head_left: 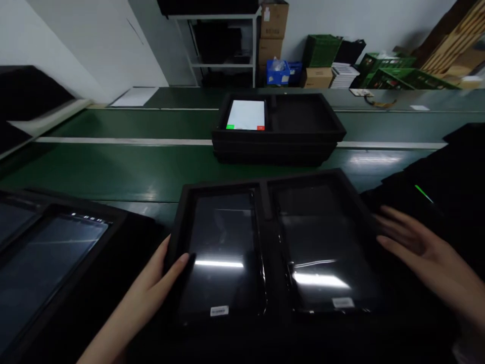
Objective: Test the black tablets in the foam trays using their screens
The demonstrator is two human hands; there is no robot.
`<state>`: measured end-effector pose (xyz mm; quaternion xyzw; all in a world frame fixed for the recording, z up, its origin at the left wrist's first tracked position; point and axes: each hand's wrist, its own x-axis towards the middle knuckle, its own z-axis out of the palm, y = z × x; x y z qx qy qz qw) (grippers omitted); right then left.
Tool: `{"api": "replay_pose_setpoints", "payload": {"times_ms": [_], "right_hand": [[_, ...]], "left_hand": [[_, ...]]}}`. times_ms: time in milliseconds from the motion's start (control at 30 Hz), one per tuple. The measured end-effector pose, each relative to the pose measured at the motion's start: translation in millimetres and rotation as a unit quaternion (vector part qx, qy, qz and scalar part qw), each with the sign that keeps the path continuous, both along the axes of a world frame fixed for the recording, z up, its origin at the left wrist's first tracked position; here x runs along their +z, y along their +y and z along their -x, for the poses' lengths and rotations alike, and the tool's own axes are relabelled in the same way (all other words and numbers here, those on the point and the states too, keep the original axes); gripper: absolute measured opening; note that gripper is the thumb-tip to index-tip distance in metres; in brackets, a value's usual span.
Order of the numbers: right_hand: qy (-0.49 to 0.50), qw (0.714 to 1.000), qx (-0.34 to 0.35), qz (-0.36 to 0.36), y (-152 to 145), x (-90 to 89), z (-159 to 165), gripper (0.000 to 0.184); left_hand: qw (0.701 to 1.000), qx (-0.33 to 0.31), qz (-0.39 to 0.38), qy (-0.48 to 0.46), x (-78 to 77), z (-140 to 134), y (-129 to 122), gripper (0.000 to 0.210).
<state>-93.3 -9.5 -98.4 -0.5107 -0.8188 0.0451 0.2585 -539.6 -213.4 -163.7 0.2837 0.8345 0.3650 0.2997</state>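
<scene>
A black foam tray [267, 202] lies in front of me with two dark-screened tablets in its two pockets. The left tablet [223, 232] and the right tablet [322, 237] each carry a small white label near the lower edge and reflect a ceiling light. Gripping the tray's left wall, my left hand [161, 280] has its thumb on top of the rim and its fingers outside. My right hand [424, 258] is at the right wall, thumb on the rim and fingers along the outer side, slightly blurred.
Behind, on the green conveyor belt [94, 164], stands a stack of black trays [276, 146]; a tablet with a lit white screen [246, 114] sits in the top one. Another tray with tablets [121, 222] is at left. Dark foam pieces [454, 167] crowd the right.
</scene>
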Motion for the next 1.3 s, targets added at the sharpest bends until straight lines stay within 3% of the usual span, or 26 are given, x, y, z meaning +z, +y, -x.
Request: {"api": "replay_pose_setpoints", "payload": {"times_ms": [100,200,267,333,400,500,600,700,967,1100,1200,1300], "right_hand": [[-0.046,0.995,-0.039,-0.076,0,-12.2,12,0.058],[-0.077,0.996,0.016,-0.051,-4,-30.8,21,0.059],[-0.088,0.996,0.028,-0.014,0,-41.0,27,0.058],[-0.100,0.994,0.030,0.016,11,-46.1,36,0.059],[-0.108,0.993,0.033,0.037,31,-46.7,49,0.062],[-0.110,0.992,0.024,0.047,61,-45.8,69,0.064],[-0.091,0.995,0.019,0.041,76,-48.2,79,0.063],[-0.052,0.998,0.018,0.025,75,-52.9,76,0.058],[-0.018,0.995,0.089,0.036,73,-50.2,72,0.060],[-0.004,0.993,0.103,0.065,69,-44.2,74,0.063],[0.007,0.994,0.077,0.071,58,-39.7,64,0.062],[0.033,0.997,0.019,0.073,40,-39.9,39,0.056]], "left_hand": [[0.998,0.037,-0.041,-0.041,-3.2,-16,17,0.078],[0.998,0.036,-0.021,-0.051,-0.4,-18,15,0.081],[1.000,0.007,0.002,0.031,4.8,-17,17,0.088],[0.984,-0.054,-0.002,0.171,10.2,-19,30,0.093],[0.943,-0.143,-0.024,0.300,14.5,-25,58,0.092],[0.880,-0.246,-0.032,0.404,19.1,-42,118,0.087],[0.855,-0.286,0.011,0.433,22.9,-58,172,0.085],[0.847,-0.313,0.051,0.427,25.4,-64,197,0.080],[0.841,-0.334,0.067,0.421,27.8,-64,201,0.068],[0.872,-0.319,0.028,0.370,33.9,-60,203,0.066],[0.920,-0.284,-0.034,0.267,40.7,-33,171,0.077],[0.965,-0.148,-0.058,0.210,29.5,2,100,0.081]]}}
